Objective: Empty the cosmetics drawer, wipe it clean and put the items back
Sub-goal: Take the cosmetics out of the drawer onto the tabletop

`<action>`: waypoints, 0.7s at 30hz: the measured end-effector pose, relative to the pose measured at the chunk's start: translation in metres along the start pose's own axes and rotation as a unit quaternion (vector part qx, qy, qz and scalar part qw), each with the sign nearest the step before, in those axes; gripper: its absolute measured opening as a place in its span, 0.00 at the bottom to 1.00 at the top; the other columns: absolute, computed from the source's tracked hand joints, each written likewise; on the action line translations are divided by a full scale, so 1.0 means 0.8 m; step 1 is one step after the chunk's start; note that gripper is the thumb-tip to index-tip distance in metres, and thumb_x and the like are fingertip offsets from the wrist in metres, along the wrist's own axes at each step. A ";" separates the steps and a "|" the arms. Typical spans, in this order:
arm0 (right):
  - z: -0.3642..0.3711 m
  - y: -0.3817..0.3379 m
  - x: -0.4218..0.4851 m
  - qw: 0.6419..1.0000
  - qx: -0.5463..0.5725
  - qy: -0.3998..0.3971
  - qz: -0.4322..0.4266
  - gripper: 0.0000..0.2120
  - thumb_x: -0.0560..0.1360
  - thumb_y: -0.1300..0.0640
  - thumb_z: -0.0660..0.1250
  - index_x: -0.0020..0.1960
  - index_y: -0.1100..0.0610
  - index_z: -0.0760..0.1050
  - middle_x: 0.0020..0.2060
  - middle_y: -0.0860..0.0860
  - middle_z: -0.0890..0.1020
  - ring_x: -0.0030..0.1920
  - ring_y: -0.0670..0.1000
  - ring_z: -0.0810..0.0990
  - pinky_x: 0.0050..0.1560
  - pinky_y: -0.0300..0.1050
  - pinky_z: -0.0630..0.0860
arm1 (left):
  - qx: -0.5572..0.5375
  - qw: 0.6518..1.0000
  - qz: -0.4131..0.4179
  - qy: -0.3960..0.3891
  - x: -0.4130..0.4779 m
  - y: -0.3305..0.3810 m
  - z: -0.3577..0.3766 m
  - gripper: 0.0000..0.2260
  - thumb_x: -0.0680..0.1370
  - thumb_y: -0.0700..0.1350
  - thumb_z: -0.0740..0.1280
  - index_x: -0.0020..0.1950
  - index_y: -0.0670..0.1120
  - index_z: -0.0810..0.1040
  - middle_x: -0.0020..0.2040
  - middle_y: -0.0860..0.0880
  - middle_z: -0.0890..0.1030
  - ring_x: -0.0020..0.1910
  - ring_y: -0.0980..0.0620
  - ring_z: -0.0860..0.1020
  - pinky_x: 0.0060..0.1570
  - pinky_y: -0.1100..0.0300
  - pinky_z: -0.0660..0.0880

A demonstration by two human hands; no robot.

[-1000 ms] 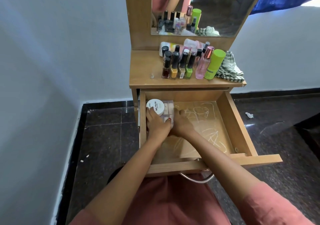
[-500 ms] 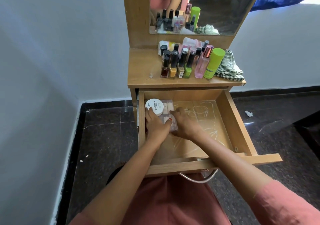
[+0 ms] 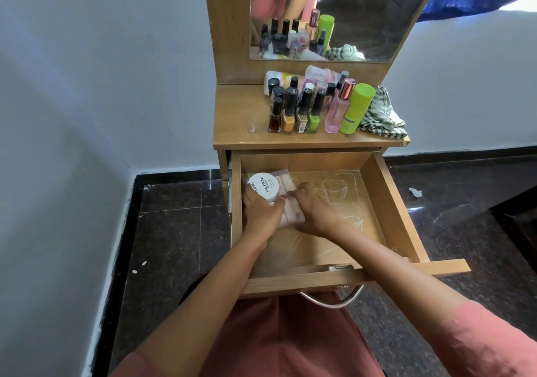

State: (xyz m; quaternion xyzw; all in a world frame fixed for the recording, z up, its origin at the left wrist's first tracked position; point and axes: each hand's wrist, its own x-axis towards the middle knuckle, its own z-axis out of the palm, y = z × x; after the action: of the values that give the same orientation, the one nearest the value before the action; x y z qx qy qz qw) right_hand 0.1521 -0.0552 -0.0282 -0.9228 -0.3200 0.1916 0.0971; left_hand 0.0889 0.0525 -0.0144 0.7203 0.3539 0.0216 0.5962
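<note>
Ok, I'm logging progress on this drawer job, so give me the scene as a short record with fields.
drawer: pulled open
in drawer: clear pouch and white jar, back left corner
left hand: grips clear pouch, fingertips at white jar
right hand: grips clear pouch
tabletop: nail polish bottles, pink bottle, green bottle, checked cloth
stage: most items out of the drawer

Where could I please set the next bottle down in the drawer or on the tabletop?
Drawer floor is bare between the right hand and the right wall. Tabletop is bare left of the nail polish bottles. Crowded: the back-left corner, with left hand, jar and pouch.
</note>
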 end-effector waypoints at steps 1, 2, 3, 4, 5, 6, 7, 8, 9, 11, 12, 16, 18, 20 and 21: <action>-0.004 0.002 0.000 0.999 0.037 -0.014 0.014 0.36 0.67 0.59 0.74 0.70 0.58 0.61 0.68 0.59 0.61 0.64 0.60 0.71 0.62 0.50 0.69 | -0.032 0.999 -0.015 0.000 0.002 0.002 0.000 0.34 0.75 0.42 0.67 0.75 0.43 0.50 0.72 0.44 0.61 0.69 0.45 0.64 0.68 0.49 0.66; -0.007 0.002 0.001 0.997 0.071 -0.019 0.029 0.36 0.66 0.57 0.75 0.70 0.58 0.62 0.68 0.59 0.62 0.66 0.59 0.69 0.64 0.48 0.67 | -0.060 0.998 -0.029 0.002 0.005 0.004 -0.001 0.33 0.76 0.42 0.66 0.75 0.44 0.50 0.71 0.43 0.63 0.68 0.45 0.66 0.67 0.50 0.68; -0.009 0.001 0.004 0.995 0.096 -0.010 0.041 0.35 0.68 0.55 0.74 0.69 0.58 0.63 0.68 0.59 0.64 0.67 0.58 0.67 0.64 0.46 0.65 | -0.079 0.996 -0.037 0.006 0.008 0.006 -0.001 0.32 0.76 0.42 0.66 0.74 0.43 0.50 0.70 0.43 0.64 0.67 0.45 0.67 0.66 0.51 0.69; -0.010 -0.001 0.007 0.993 0.109 0.007 0.053 0.32 0.70 0.54 0.72 0.69 0.59 0.64 0.67 0.59 0.66 0.67 0.57 0.67 0.64 0.45 0.64 | -0.087 0.995 -0.042 0.012 0.010 0.008 0.000 0.31 0.76 0.42 0.65 0.73 0.43 0.51 0.70 0.42 0.65 0.67 0.44 0.68 0.66 0.50 0.69; -0.010 -0.003 0.011 0.991 0.115 0.026 0.065 0.29 0.72 0.53 0.70 0.68 0.61 0.65 0.66 0.60 0.69 0.66 0.57 0.67 0.63 0.44 0.64 | -0.088 0.995 -0.045 0.020 0.012 0.010 0.001 0.30 0.76 0.42 0.65 0.73 0.42 0.52 0.69 0.42 0.66 0.66 0.44 0.68 0.66 0.50 0.68; -0.010 -0.005 0.014 0.989 0.120 0.041 0.080 0.27 0.72 0.53 0.69 0.67 0.62 0.66 0.65 0.60 0.71 0.65 0.57 0.69 0.62 0.45 0.65 | -0.084 0.995 -0.048 0.027 0.014 0.011 0.002 0.30 0.77 0.42 0.65 0.73 0.42 0.52 0.69 0.42 0.66 0.67 0.44 0.68 0.67 0.49 0.68; -0.009 -0.007 0.017 0.986 0.126 0.050 0.096 0.26 0.72 0.54 0.69 0.66 0.63 0.66 0.63 0.60 0.71 0.63 0.58 0.70 0.60 0.46 0.67 | -0.077 0.995 -0.049 0.032 0.016 0.013 0.004 0.30 0.77 0.43 0.65 0.73 0.41 0.53 0.70 0.42 0.65 0.68 0.43 0.67 0.67 0.48 0.67; -0.009 -0.008 0.018 0.984 0.131 0.055 0.111 0.25 0.72 0.55 0.69 0.65 0.63 0.67 0.62 0.61 0.72 0.62 0.59 0.71 0.59 0.47 0.68 | -0.068 0.996 -0.048 0.033 0.019 0.014 0.006 0.30 0.77 0.43 0.64 0.74 0.41 0.53 0.71 0.42 0.65 0.68 0.43 0.66 0.67 0.48 0.67; -0.007 -0.009 0.019 0.981 0.137 0.056 0.126 0.25 0.71 0.55 0.70 0.63 0.64 0.68 0.62 0.61 0.72 0.61 0.59 0.72 0.58 0.47 0.69 | -0.056 0.997 -0.046 0.034 0.021 0.016 0.007 0.29 0.77 0.43 0.64 0.74 0.41 0.53 0.71 0.42 0.64 0.69 0.43 0.66 0.68 0.47 0.67; -0.006 -0.007 0.018 0.972 0.161 0.054 0.160 0.23 0.69 0.56 0.72 0.60 0.65 0.71 0.60 0.62 0.73 0.58 0.60 0.74 0.50 0.46 0.69 | -0.021 0.998 -0.045 0.030 0.025 0.016 0.010 0.27 0.78 0.43 0.63 0.74 0.40 0.55 0.72 0.41 0.63 0.70 0.42 0.65 0.67 0.47 0.67; -0.005 -0.006 0.018 0.967 0.175 0.051 0.177 0.22 0.69 0.56 0.73 0.58 0.65 0.72 0.58 0.62 0.74 0.55 0.59 0.75 0.46 0.44 0.67 | -0.003 0.999 -0.045 0.024 0.027 0.016 0.011 0.26 0.78 0.44 0.62 0.74 0.40 0.55 0.72 0.41 0.63 0.70 0.42 0.65 0.67 0.47 0.67; -0.004 -0.001 0.013 0.936 0.269 0.044 0.223 0.18 0.68 0.62 0.74 0.55 0.65 0.75 0.53 0.61 0.80 0.47 0.56 0.77 0.42 0.43 0.70 | 0.048 0.997 -0.057 0.007 0.031 0.014 0.017 0.25 0.78 0.45 0.62 0.72 0.39 0.59 0.72 0.41 0.64 0.69 0.41 0.65 0.65 0.47 0.69; -0.004 0.001 0.011 0.921 0.308 0.047 0.235 0.17 0.67 0.65 0.73 0.54 0.65 0.76 0.53 0.61 0.80 0.48 0.56 0.78 0.43 0.44 0.73 | 0.045 0.996 -0.079 0.010 0.032 0.014 0.019 0.25 0.77 0.46 0.64 0.71 0.39 0.62 0.70 0.41 0.65 0.68 0.41 0.67 0.64 0.47 0.71; -0.005 0.003 0.010 0.911 0.319 0.052 0.256 0.18 0.66 0.65 0.73 0.55 0.64 0.76 0.55 0.61 0.79 0.52 0.57 0.79 0.50 0.48 0.77 | -0.003 0.994 -0.105 0.002 0.032 0.014 0.020 0.23 0.76 0.44 0.67 0.68 0.39 0.66 0.68 0.40 0.69 0.64 0.41 0.72 0.61 0.48 0.74; -0.006 0.005 0.010 0.910 0.311 0.055 0.267 0.20 0.66 0.63 0.74 0.56 0.64 0.75 0.56 0.61 0.78 0.54 0.58 0.78 0.55 0.51 0.77 | -0.027 0.993 -0.111 -0.001 0.031 0.014 0.021 0.22 0.75 0.43 0.67 0.67 0.39 0.68 0.66 0.40 0.72 0.61 0.41 0.75 0.59 0.48 0.75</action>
State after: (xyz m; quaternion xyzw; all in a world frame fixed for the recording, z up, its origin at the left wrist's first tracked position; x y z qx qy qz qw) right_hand 0.1618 -0.0540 -0.0276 -0.9058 0.0204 0.2493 0.3420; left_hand 0.1207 0.0512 -0.0193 0.6602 0.4304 -0.0357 0.6145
